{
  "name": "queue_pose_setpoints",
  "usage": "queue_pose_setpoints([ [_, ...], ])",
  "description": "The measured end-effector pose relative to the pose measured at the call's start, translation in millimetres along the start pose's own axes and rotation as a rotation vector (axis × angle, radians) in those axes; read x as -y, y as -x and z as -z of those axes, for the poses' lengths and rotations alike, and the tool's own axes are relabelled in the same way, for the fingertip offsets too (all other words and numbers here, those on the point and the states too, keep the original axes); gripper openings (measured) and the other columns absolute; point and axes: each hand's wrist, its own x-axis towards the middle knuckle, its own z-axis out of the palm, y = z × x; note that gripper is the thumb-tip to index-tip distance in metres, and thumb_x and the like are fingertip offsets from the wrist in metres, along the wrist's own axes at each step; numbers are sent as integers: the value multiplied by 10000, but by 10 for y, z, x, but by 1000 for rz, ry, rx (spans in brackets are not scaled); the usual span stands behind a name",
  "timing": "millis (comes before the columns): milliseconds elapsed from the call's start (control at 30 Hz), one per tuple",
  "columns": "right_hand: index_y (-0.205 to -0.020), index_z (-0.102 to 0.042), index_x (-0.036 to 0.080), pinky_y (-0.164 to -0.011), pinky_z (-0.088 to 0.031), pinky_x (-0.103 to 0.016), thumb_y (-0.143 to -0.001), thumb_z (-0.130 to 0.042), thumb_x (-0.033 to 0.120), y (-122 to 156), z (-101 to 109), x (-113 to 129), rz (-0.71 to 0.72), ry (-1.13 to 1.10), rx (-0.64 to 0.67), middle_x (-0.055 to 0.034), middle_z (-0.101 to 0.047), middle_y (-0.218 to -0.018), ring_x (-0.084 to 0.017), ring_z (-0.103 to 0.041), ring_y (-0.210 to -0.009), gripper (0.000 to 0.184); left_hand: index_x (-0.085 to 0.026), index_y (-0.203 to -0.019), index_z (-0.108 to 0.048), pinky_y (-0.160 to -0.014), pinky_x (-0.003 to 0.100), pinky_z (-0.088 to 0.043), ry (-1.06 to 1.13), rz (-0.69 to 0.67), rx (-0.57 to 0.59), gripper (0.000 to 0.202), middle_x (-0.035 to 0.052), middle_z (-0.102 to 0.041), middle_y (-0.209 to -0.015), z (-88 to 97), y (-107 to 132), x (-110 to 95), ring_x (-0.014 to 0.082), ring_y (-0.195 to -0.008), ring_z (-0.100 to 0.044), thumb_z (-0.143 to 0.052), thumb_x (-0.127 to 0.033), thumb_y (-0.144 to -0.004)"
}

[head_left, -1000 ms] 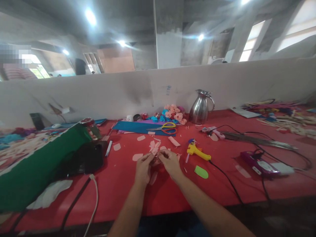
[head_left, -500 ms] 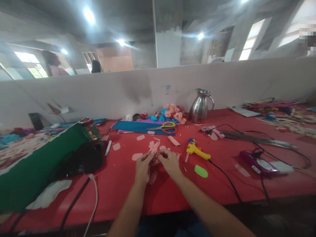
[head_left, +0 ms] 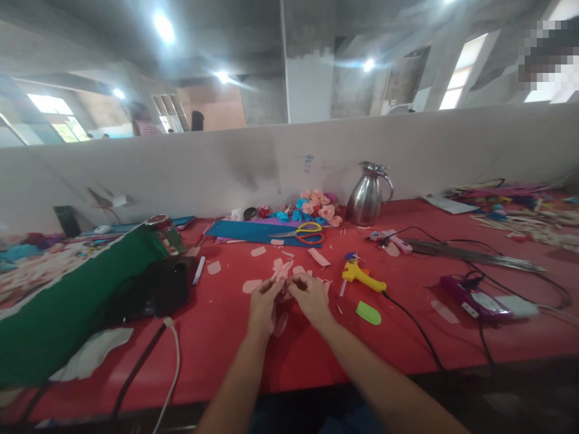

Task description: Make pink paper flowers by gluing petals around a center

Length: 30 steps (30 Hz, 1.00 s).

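Note:
Close together over the middle of the red table (head_left: 217, 361), my two hands pinch at a pink paper flower (head_left: 281, 269). Its petals spread out beyond my fingertips. My left hand (head_left: 265, 304) is closed on its base from the left. My right hand (head_left: 310, 295) has thumb and forefinger pressed together at the same spot, and the exact bit it grips is hidden. Loose pink petal pieces (head_left: 252, 286) lie around my hands. A folded pink strip (head_left: 319, 257) rests just beyond them.
Right of my hands lie a yellow glue gun (head_left: 364, 277) with a cord and a green piece (head_left: 368, 313). Scissors (head_left: 298, 232) rest on blue paper (head_left: 235, 231). Behind stand finished flowers (head_left: 323, 208) and a metal jug (head_left: 365, 196). A black phone (head_left: 174, 289) and green box (head_left: 67, 313) are left.
My hands stay nearly in place, still at the pink flower, with only slight finger movement. In the background, people beyond the partition have shifted.

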Motion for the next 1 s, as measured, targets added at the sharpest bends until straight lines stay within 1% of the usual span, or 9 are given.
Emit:
queue_pose_setpoints([
  [133, -684, -627, 197, -585, -459, -263, -708, -551, 301, 17, -5, 17, 5, -5, 10, 5, -645, -652, -156, -573, -614, 131, -136, -740, -652, -596, 236, -497, 15, 5, 32, 232, 19, -681, -671, 3, 14, -6, 129, -604, -631, -784, -214, -567],
  [333, -720, -641, 194, -622, -472, -269, -701, -571, 302, -23, 3, -27, -60, -118, -38, 2, -658, -677, -156, -593, -643, 130, -144, -721, -662, -658, 261, -513, 71, 24, 116, 160, 22, -697, -718, 16, 0, -4, 139, -663, -645, -759, -181, -600],
  [467, -718, -642, 190, -612, -472, -271, -705, -587, 332, -24, 6, -29, -62, -103, -27, -4, -657, -676, -158, -591, -639, 153, -144, -715, -662, -659, 259, -515, 79, 23, 95, 156, 21, -699, -710, 24, -12, 9, 136, -666, -645, -760, -165, -596],
  [700, -747, -651, 192, -644, -470, -290, -732, -571, 332, 32, 24, 47, 10, -10, 6, -17, -662, -695, -172, -596, -658, 163, -148, -743, -665, -637, 235, -495, 58, 17, 71, 189, 23, -701, -723, 5, 15, -15, 137, -675, -646, -769, -186, -590],
  [800, -802, -648, 203, -710, -470, -301, -752, -566, 342, 34, 35, 21, 17, -95, 43, -18, -664, -755, -179, -605, -727, 169, -143, -755, -689, -655, 217, -485, -4, -15, 82, 188, 31, -703, -729, -6, 36, -36, 131, -686, -643, -768, -199, -594],
  [867, -819, -637, 214, -741, -465, -303, -748, -585, 345, 28, 36, -6, 8, -205, 68, -12, -660, -786, -177, -605, -757, 158, -141, -780, -703, -686, 221, -488, -43, -49, 123, 205, 43, -704, -777, -8, 47, -42, 136, -727, -640, -767, -203, -595],
  [933, -788, -621, 221, -734, -462, -294, -715, -628, 344, 19, 34, -26, -18, -310, 63, -1, -654, -785, -169, -597, -752, 143, -150, -807, -710, -708, 231, -493, -60, -86, 175, 244, 52, -700, -847, -6, 57, -43, 152, -788, -635, -775, -192, -576],
  [1000, -769, -610, 222, -724, -460, -289, -670, -673, 347, 9, 28, -35, -50, -377, 52, 1, -653, -786, -167, -589, -752, 171, -164, -823, -712, -706, 236, -497, -68, -117, 220, 282, 56, -688, -900, -3, 67, -43, 171, -838, -628, -784, -180, -551],
])
